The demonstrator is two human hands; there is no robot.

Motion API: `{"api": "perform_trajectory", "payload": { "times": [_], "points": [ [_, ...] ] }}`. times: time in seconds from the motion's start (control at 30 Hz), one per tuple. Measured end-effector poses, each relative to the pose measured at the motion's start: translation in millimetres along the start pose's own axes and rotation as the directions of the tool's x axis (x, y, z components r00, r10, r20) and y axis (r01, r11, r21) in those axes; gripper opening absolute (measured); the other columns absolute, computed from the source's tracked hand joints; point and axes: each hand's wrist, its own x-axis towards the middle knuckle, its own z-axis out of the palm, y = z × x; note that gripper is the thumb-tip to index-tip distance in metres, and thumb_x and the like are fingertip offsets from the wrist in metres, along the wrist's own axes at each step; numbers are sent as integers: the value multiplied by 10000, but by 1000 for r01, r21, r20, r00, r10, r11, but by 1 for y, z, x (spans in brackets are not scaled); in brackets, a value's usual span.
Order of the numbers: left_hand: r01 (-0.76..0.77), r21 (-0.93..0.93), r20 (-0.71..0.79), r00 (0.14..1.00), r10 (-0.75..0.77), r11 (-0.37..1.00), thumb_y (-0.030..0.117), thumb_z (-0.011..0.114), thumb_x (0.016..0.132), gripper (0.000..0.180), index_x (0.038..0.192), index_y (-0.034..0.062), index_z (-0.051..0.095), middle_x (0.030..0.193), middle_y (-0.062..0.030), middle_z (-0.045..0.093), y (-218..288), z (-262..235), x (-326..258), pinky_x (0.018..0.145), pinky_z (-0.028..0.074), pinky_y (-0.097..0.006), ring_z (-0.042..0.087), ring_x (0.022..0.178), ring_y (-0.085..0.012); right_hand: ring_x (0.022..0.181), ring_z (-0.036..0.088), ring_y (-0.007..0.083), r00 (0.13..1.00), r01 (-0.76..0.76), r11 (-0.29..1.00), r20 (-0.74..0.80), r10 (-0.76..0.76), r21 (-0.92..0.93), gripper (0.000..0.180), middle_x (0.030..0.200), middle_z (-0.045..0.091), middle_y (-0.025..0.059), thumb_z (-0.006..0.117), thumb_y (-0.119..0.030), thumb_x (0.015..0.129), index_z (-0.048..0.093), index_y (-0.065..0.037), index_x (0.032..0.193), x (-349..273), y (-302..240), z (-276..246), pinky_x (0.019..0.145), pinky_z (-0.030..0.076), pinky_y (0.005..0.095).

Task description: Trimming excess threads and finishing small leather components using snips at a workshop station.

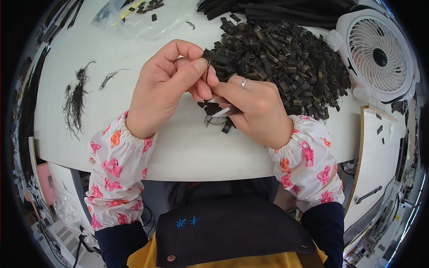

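Observation:
My left hand is closed in a pinch on a small black fabric loop, held up over the table at the near left edge of the pile. Beside it, my right hand, with a ring on one finger, is wrapped round metal thread snips. The snips' shiny flat metal shows below the fingers; their tips are hidden between the hands. Right behind both hands lies a large heap of small black fabric pieces, many with loose thread ends. A few more pieces lie under my right hand.
A white fan stands at the right of the heap. Black thread scraps lie on the white table at left. A clear plastic bag is at the far left, black strips at the back. A board adjoins the right.

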Motion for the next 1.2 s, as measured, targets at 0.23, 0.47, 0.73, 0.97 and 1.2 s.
{"api": "perform_trajectory", "payload": {
  "times": [0.23, 0.47, 0.73, 0.97, 1.2],
  "points": [
    [147, 15, -18, 989, -146, 989, 110, 505, 914, 118, 966, 4, 503, 682, -46, 591, -3, 3, 0, 521, 458, -197, 547, 541, -80, 542, 627, 186, 959, -178, 982, -211, 188, 68, 409, 713, 630, 61, 739, -299, 722, 555, -43, 982, 11, -4, -25, 475, 477, 270],
    [139, 44, -16, 990, -138, 989, 84, 519, 900, 101, 958, 3, 504, 654, -43, 586, -7, 9, 1, 500, 455, -192, 543, 530, -73, 570, 580, 230, 960, -27, 972, -276, -39, -232, 316, 730, 573, 56, 715, -130, 682, 552, -59, 942, 11, 6, -14, 480, 448, 310],
    [152, 86, -24, 988, -151, 985, 77, 524, 898, 101, 951, -6, 505, 657, -42, 589, -8, 9, 0, 499, 457, -188, 544, 529, -69, 581, 572, 214, 973, 27, 960, -213, -89, -277, 331, 690, 523, 46, 714, -97, 634, 562, -56, 925, 10, 4, -15, 487, 446, 308],
    [169, 57, -3, 986, -169, 984, 76, 524, 898, 93, 940, -5, 510, 658, -41, 588, -9, 10, 1, 501, 457, -185, 544, 531, -65, 570, 566, 200, 975, 41, 962, -200, -97, -271, 337, 675, 508, 43, 706, -99, 632, 556, -54, 930, 10, 5, -14, 467, 440, 303],
    [6, 377, -50, 999, 13, 926, 40, 563, 854, 71, 909, -4, 550, 669, -48, 599, -10, 13, -4, 508, 459, -198, 573, 564, -69, 593, 588, 198, 988, 4, 966, -145, -43, -258, 287, 711, 554, 57, 690, -101, 700, 548, -29, 938, 5, 4, -12, 490, 466, 292]
  ]
}}
